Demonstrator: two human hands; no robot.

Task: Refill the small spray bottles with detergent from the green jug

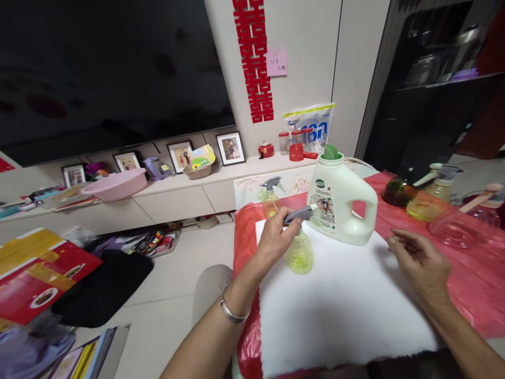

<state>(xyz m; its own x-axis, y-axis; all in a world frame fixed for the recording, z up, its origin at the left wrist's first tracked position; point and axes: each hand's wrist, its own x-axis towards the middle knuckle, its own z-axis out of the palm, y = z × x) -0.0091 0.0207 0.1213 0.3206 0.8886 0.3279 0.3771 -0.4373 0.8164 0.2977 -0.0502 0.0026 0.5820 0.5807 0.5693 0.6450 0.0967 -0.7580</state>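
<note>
My left hand [278, 232] is wrapped round the grey trigger head of a yellowish see-through spray bottle [300, 255], held over a white cloth [335, 305]. Just behind it stands a big pale green detergent jug [341, 202] with a green piece in its mouth. My right hand [422, 260] hovers over the right edge of the cloth, fingers loosely bent and apart, holding nothing. A second yellowish spray bottle [270, 200] with a grey head stands behind my left hand.
Red plastic sheeting [473, 284] covers the table under the cloth. At the right are a dark bottle [398, 190], another spray bottle [430, 200] and a clear pink-tinted vessel [453, 229]. A long cabinet [177, 205] with picture frames and a pink basin [116, 185] runs along the wall.
</note>
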